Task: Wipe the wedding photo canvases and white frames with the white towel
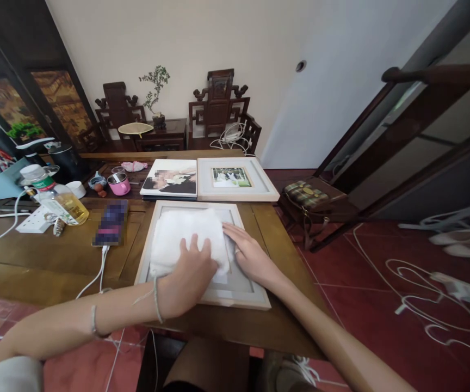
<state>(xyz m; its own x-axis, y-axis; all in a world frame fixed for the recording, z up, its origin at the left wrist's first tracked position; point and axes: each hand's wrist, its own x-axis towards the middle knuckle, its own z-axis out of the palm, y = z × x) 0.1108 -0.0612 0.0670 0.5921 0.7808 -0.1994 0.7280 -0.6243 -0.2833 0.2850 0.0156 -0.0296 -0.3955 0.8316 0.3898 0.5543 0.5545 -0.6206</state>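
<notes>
A pale wooden picture frame point(235, 296) lies flat on the wooden table point(67, 256) right in front of me. A white cloth point(181, 231) is spread over its glass. My left hand point(190, 275) rests flat on the near part of the cloth, fingers stretched out. My right hand point(249, 253) lies flat on the frame's right side, fingers extended and touching the cloth's right edge. Neither hand grips anything.
Behind the frame lie a second framed photo point(237, 179) and a photo print point(172, 178). To the left are a phone point(110, 223) on a white cable, an oil bottle point(63, 204), a pink cup point(119, 184) and desk clutter. A plaid bag point(306, 195) and loose cables point(434, 294) are on the red floor at right.
</notes>
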